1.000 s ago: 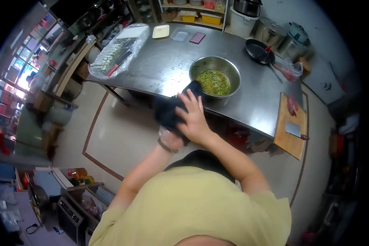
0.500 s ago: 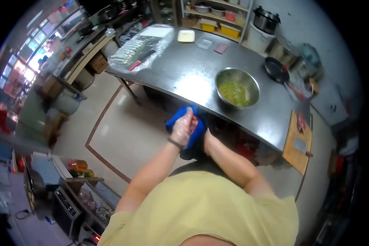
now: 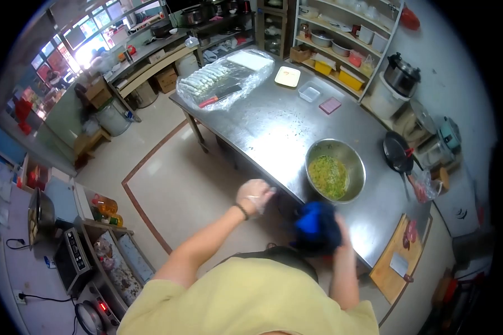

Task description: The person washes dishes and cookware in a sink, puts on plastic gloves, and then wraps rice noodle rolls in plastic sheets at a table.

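My left hand (image 3: 255, 196), in a thin clear plastic glove, is in front of the steel table's near edge with its fingers curled in. I see nothing in it. A dark band circles that wrist. Bunched blue and black cloth (image 3: 314, 226), blurred by motion, is in my right hand (image 3: 342, 233), close to the table edge. The fingers of that hand are partly hidden behind the cloth. Just beyond it stands a steel bowl (image 3: 356, 187) with a chopped yellow-green mixture (image 3: 328, 176) inside.
On the steel table (image 3: 262, 148) lie a plastic-covered tray of pale rolls (image 3: 205, 81), a red-handled knife (image 3: 209, 101), small containers and a frying pan (image 3: 397, 149). A cutting board (image 3: 388, 268) with meat and a cleaver (image 3: 398, 262) overhangs the right end. Appliances are at lower left.
My hands, together at the blue cloth before, have parted. The right hand has carried the cloth rightward towards the bowl; the left has let go of it. The view has shifted.
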`<state>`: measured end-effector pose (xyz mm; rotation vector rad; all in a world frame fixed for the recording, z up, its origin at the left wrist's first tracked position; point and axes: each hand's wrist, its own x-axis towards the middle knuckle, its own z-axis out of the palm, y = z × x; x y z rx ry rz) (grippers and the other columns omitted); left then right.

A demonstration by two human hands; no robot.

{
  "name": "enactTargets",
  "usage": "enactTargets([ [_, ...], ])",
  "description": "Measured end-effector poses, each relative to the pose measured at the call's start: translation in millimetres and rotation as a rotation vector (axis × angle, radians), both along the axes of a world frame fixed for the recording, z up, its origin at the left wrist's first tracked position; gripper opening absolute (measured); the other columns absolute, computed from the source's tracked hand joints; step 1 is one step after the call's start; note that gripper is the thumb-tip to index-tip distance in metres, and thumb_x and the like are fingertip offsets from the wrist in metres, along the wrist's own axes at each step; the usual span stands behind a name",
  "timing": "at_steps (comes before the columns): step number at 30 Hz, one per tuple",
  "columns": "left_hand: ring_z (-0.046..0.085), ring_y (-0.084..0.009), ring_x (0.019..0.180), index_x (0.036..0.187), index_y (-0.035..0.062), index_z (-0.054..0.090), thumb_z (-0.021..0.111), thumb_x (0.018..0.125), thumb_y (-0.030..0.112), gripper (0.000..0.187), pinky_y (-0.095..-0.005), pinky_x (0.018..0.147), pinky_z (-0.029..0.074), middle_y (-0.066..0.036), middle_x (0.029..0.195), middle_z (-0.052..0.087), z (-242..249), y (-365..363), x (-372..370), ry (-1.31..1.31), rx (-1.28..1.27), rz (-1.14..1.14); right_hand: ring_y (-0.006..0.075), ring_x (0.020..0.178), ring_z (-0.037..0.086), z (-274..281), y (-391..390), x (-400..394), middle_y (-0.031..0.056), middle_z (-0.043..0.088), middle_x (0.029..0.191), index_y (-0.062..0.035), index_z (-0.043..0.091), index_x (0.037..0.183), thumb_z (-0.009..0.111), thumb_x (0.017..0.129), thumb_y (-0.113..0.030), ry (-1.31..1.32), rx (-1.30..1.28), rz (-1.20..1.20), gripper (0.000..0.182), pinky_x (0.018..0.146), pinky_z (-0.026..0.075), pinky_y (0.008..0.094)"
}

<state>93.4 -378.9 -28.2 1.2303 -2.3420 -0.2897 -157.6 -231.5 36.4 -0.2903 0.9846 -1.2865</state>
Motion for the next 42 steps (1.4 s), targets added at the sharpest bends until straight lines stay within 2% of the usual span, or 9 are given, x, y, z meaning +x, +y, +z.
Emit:
enactTargets([
  [6, 0.043, -0.0308, 0.116, 0.126, 0.0123, 0.042, 0.054, 0.078, 0.049, 0.061, -0.0405, 0.095, 0.035, -0.015, 0.126, 0.044, -89.9, 27.1, 111.7, -0.168, 0.676, 0.54, 0.0152, 0.091, 0.055, 29.3, 51.4, -219.3, 0.0088, 0.057, 0.106, 0.0001, 0.051, 0.116, 0.039, 0.092, -0.033, 0.501, -0.449, -0.225, 0.043, 0.082, 0.043, 0.0292],
  [8, 0.044, -0.0319, 0.115, 0.13, 0.0139, 0.037, 0.052, 0.076, 0.056, 0.07, -0.042, 0.096, 0.034, -0.016, 0.128, 0.043, -111.0, 49.5, 149.4, -0.267, 0.791, 0.703, 0.0136, 0.085, 0.055, 34.4, 30.5, -225.7, 0.0054, 0.059, 0.099, -0.0014, 0.056, 0.108, 0.038, 0.093, -0.038, 0.637, -0.323, -0.743, 0.043, 0.077, 0.043, 0.0289],
  [9, 0.043, -0.0319, 0.116, 0.132, 0.0146, 0.034, 0.051, 0.075, 0.059, 0.074, -0.0418, 0.097, 0.032, -0.016, 0.129, 0.042, -118.4, 61.6, 168.4, -0.258, 0.816, 0.78, 0.0131, 0.083, 0.055, 6.9, 30.9, -277.5, 0.0051, 0.059, 0.096, -0.0015, 0.058, 0.103, 0.037, 0.093, -0.042, 0.822, -0.185, -0.565, 0.047, 0.077, 0.043, 0.0272],
  [12, 0.019, -0.0298, 0.132, 0.139, 0.0159, 0.019, 0.05, 0.077, 0.056, 0.08, -0.056, 0.102, 0.017, -0.015, 0.144, 0.015, -132.4, 85.8, 229.5, -0.077, 1.077, 0.968, 0.0304, 0.107, 0.048, 52.7, -22.8, -218.3, 0.0195, 0.051, 0.117, -0.0036, 0.056, 0.11, 0.045, 0.088, -0.04, 2.178, 0.787, 0.216, 0.044, 0.088, 0.036, 0.0471],
  [14, 0.015, -0.0289, 0.133, 0.14, 0.0174, 0.014, 0.047, 0.077, 0.06, 0.083, -0.0612, 0.101, 0.013, -0.015, 0.145, 0.008, -140.5, 87.3, 245.3, 0.099, 0.978, 1.021, 0.0371, 0.11, 0.043, 4.2, -47.3, -212.3, 0.0232, 0.049, 0.115, -0.0011, 0.051, 0.115, 0.059, 0.079, -0.028, 2.71, 0.283, -0.208, 0.046, 0.093, 0.031, 0.052],
  [16, 0.01, -0.0303, 0.134, 0.141, 0.018, 0.005, 0.039, 0.076, 0.069, 0.089, -0.0633, 0.1, 0.006, -0.017, 0.145, 0.003, -71.5, 76.1, 210.1, 1.132, 1.093, 1.421, 0.037, 0.098, 0.051, 2.3, -119.5, -134.5, 0.0212, 0.053, 0.106, 0.0013, 0.053, 0.103, 0.057, 0.078, -0.017, 1.876, -0.216, -0.149, 0.031, 0.087, 0.04, 0.0396],
  [20, 0.009, -0.0324, 0.134, 0.141, 0.0202, 0.002, 0.03, 0.069, 0.08, 0.097, -0.0566, 0.103, 0.002, -0.017, 0.145, 0.007, 2.5, 15.5, 194.6, 1.885, 0.843, 0.977, 0.0317, 0.101, 0.053, 20.1, -195.8, 112.7, 0.0182, 0.057, 0.106, -0.0009, 0.055, 0.105, 0.065, 0.074, -0.023, 1.171, -0.935, 0.644, 0.04, 0.084, 0.044, 0.0379],
  [25, 0.009, -0.0349, 0.133, 0.14, 0.023, -0.006, 0.035, 0.059, 0.086, 0.11, -0.0581, 0.102, 0.001, -0.019, 0.145, 0.001, 59.9, -60.3, 234.3, 2.016, 0.571, 0.638, 0.0312, 0.095, 0.056, 25.1, -232.8, 327.0, 0.0148, 0.058, 0.105, -0.0008, 0.052, 0.109, 0.067, 0.072, -0.03, 1.014, -1.569, 0.705, 0.049, 0.078, 0.045, 0.0387],
  [42, 0.01, -0.0318, 0.134, 0.141, 0.0222, -0.002, 0.031, 0.073, 0.077, 0.093, -0.0539, 0.104, 0.005, -0.017, 0.146, 0.001, 36.4, -289.4, 537.7, 1.864, 0.13, 0.811, 0.0296, 0.065, 0.058, 34.7, -469.0, 648.3, 0.013, 0.058, 0.071, -0.0053, 0.058, 0.079, 0.059, 0.077, -0.015, 0.815, -1.433, 0.912, 0.01, 0.054, 0.046, 0.037],
])
